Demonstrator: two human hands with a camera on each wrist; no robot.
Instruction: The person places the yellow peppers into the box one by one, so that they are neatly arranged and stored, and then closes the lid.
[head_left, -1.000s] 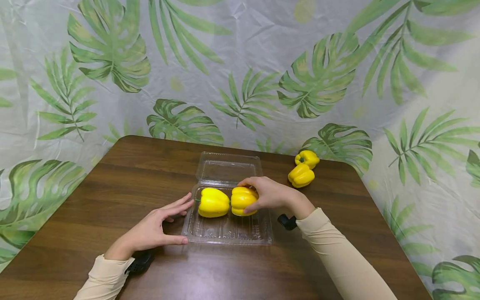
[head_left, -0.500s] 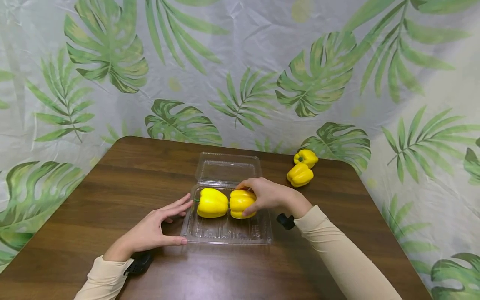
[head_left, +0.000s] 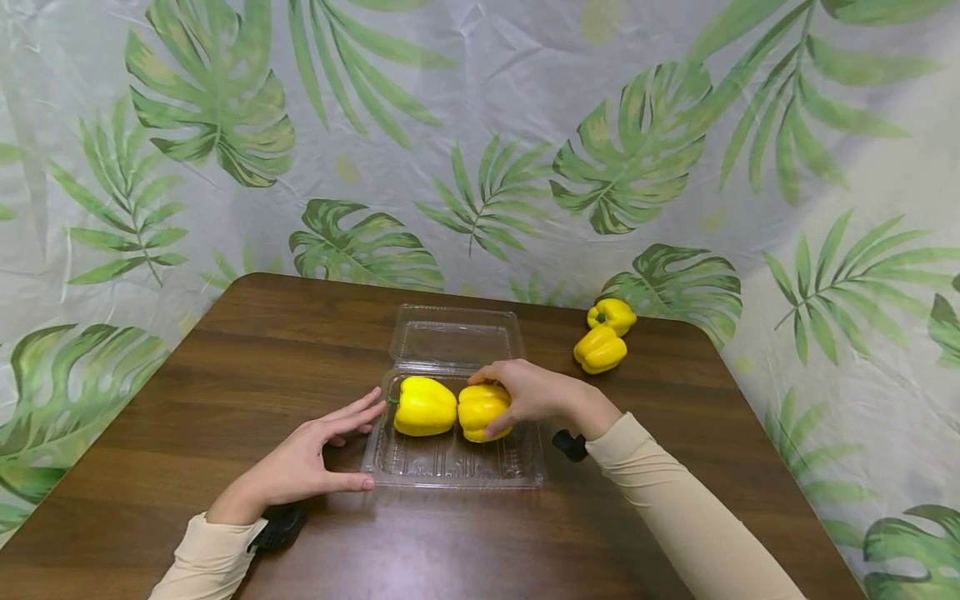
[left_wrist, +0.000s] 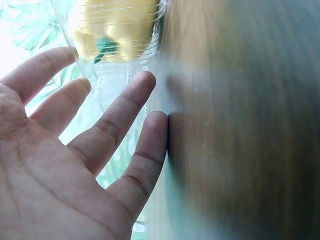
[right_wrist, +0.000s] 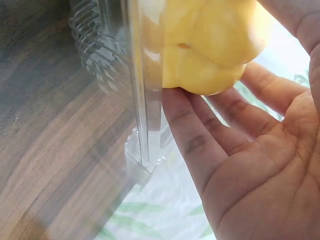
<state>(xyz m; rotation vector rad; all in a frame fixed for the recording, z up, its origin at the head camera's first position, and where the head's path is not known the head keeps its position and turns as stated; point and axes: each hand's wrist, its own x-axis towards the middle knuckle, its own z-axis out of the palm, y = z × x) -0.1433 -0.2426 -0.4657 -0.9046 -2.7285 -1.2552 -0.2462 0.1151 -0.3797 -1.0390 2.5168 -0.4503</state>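
A clear plastic clamshell container lies on the table with its lid folded back. In its left part rests a yellow bell pepper, stem toward the left. My right hand holds a second yellow bell pepper beside it, thumb on the near side and fingers on the far side. That pepper's lobed bottom faces the palm in the right wrist view. My left hand has its fingers spread, the tips at the container's left rim. Through the clear wall, the left wrist view shows the first pepper's green stem.
Two more yellow bell peppers, a nearer one and a farther one, lie at the table's back right. The container's lid extends toward the back. A leaf-patterned curtain hangs behind the brown wooden table.
The right hand and its pepper have shifted very slightly left and toward the near side, and the fingers have loosened a little at the top. The left hand stays at the rim.
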